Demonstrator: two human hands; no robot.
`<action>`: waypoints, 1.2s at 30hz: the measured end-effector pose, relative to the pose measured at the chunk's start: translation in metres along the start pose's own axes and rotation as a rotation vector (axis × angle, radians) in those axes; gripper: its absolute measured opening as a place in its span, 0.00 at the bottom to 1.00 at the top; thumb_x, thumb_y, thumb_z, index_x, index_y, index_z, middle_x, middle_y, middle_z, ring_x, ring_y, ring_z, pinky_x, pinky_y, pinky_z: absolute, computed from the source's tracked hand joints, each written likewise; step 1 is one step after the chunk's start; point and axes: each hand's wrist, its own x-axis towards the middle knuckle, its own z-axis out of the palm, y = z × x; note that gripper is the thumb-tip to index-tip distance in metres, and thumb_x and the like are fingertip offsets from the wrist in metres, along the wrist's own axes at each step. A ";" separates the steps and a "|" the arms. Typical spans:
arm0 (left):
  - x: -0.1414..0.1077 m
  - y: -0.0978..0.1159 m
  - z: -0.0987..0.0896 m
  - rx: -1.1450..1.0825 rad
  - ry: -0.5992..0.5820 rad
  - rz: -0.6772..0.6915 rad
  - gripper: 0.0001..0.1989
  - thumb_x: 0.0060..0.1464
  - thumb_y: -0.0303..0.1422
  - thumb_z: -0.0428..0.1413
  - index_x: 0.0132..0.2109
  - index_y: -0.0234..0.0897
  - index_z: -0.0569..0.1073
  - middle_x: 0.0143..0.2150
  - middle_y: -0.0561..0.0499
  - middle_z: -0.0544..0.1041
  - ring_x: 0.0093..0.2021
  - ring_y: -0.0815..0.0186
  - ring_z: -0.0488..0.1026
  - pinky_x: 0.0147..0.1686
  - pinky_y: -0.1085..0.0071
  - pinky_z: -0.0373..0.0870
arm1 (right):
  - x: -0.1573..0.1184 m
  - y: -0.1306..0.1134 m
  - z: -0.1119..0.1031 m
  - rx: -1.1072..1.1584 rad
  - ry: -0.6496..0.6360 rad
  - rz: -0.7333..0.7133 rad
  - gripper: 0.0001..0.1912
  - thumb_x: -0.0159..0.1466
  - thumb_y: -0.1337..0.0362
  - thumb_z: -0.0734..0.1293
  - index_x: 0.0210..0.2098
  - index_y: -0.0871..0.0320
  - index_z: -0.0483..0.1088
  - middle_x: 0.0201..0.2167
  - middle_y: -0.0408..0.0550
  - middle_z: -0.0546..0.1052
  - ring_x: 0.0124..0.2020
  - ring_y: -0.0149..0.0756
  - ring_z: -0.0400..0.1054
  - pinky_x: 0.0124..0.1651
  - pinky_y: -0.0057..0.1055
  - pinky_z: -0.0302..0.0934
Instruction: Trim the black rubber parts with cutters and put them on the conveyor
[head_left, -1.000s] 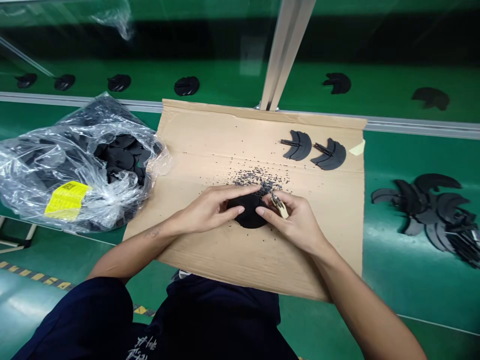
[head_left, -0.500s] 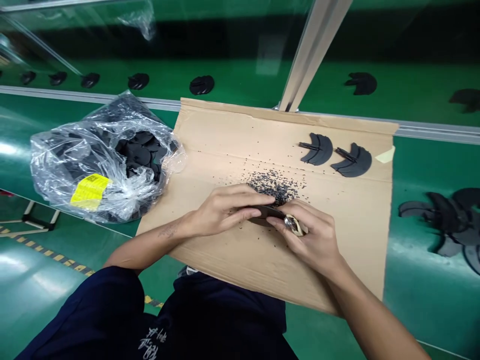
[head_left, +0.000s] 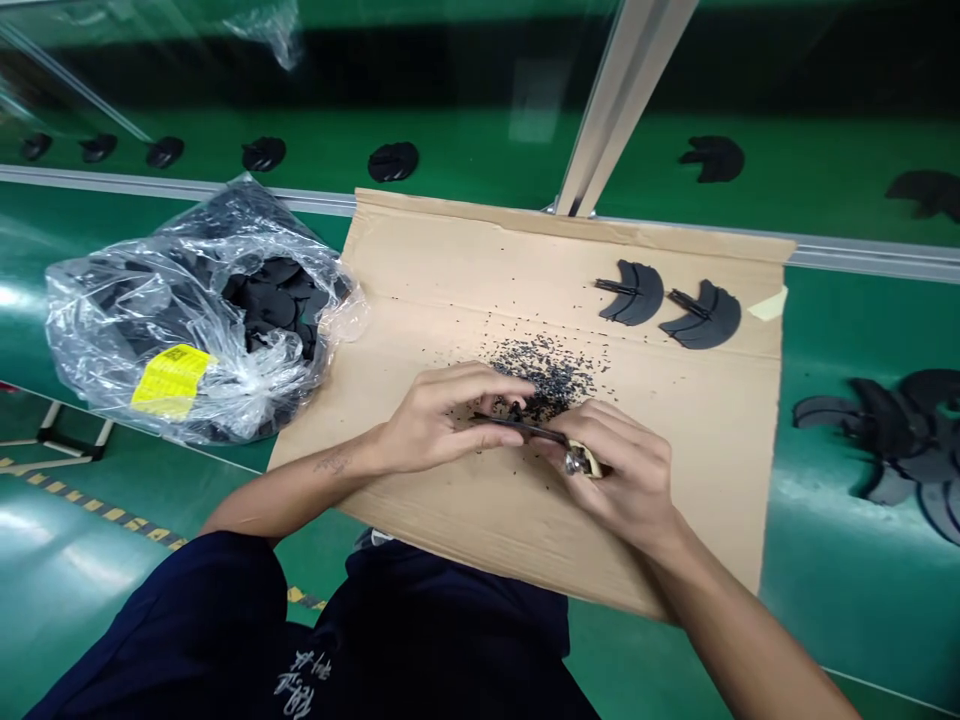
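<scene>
Between my two hands a thin black plastic part [head_left: 536, 430] is held nearly edge-on, low over the cardboard. My left hand [head_left: 442, 415] grips its left side, thumb along the near edge and fingers curled above; a small dark piece shows by the fingertips. My right hand [head_left: 619, 465] is closed around a small tool [head_left: 579, 461] with a shiny metal end and a pale yellow grip, against the part's right end. The rest of the tool is hidden in the palm. Many tiny black scraps [head_left: 551, 372] lie scattered just beyond both hands.
Two curved black parts [head_left: 634, 293] lie at the back right of the cardboard sheet [head_left: 420, 260]. A clear plastic bag [head_left: 97, 330] full of black pieces sits on the left. More black parts [head_left: 900, 430] are piled at right. A metal post [head_left: 604, 110] rises behind.
The black part has tilted from showing its flat face to nearly edge-on. My left fingers have curled and parted from the thumb. The metal tool end has turned slightly downward.
</scene>
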 end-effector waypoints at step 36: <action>0.001 -0.005 -0.009 0.020 -0.080 -0.031 0.14 0.57 0.34 0.66 0.51 0.37 0.80 0.40 0.46 0.83 0.39 0.67 0.79 0.40 0.71 0.78 | 0.004 0.015 -0.007 -0.184 -0.040 0.014 0.04 0.65 0.68 0.69 0.41 0.58 0.73 0.33 0.50 0.79 0.31 0.37 0.72 0.35 0.34 0.67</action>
